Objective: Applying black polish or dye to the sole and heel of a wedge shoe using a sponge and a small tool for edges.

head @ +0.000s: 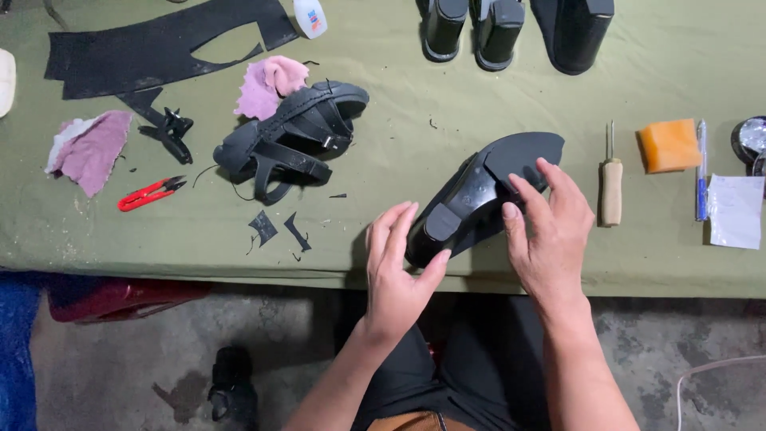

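**Kid:** What are your hands doing?

**Helper:** Your right hand point(550, 231) lies on the black shoe sole point(487, 195), a bit right of the middle of the frame. Your fingers point(523, 191) press down on its flat front part, and your thumb touches its side. So that hand holds the sole.

**Kid:** And your other hand?

**Helper:** Your left hand point(399, 267) is at the heel end of the sole, low in the middle of the frame. Its fingers are open and loose. Your thumb tip touches the heel block. It is not gripping anything.

**Kid:** Where does the sole sit?

**Helper:** It lies bottom side up on the green worktop point(383, 168), near the front edge, tilted from lower left to upper right.

**Kid:** What else do you see?

**Helper:** A black strappy sandal point(291, 140) lies left of the middle. Pink cloth pieces point(271, 84) sit just above it and at the far left. Red snips point(150, 194) lie at the left. A big black cut sheet point(152, 48) is in the upper left. A tool with a wooden handle point(612, 187) lies just right of your right hand. An orange sponge block point(670, 145) and a blue pen point(701, 172) sit further right. Black heel blocks point(499, 32) stand at the top.
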